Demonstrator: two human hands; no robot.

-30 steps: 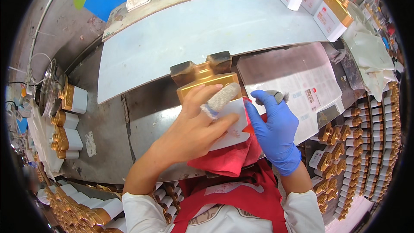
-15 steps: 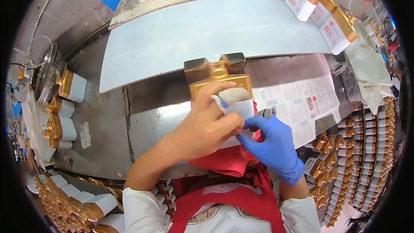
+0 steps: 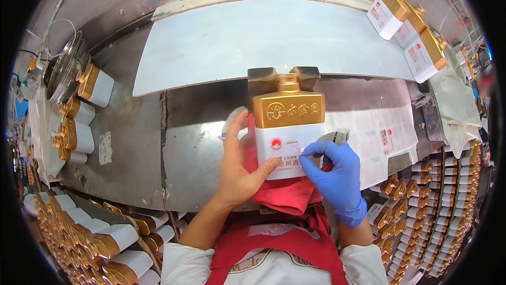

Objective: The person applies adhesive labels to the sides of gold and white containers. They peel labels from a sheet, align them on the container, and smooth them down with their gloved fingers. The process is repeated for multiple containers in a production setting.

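The left hand, forefinger in a white sleeve, is spread with its thumb at the lower left face of the bottle, while the blue-gloved right hand brings thumb and forefinger together over the red print, though whether they grip anything cannot be told. The gold-and-white bottle is on a red cloth, neck between two dark blocks. Printed sheets lie to its right and a pale board beyond, with three more bottles at its right end.
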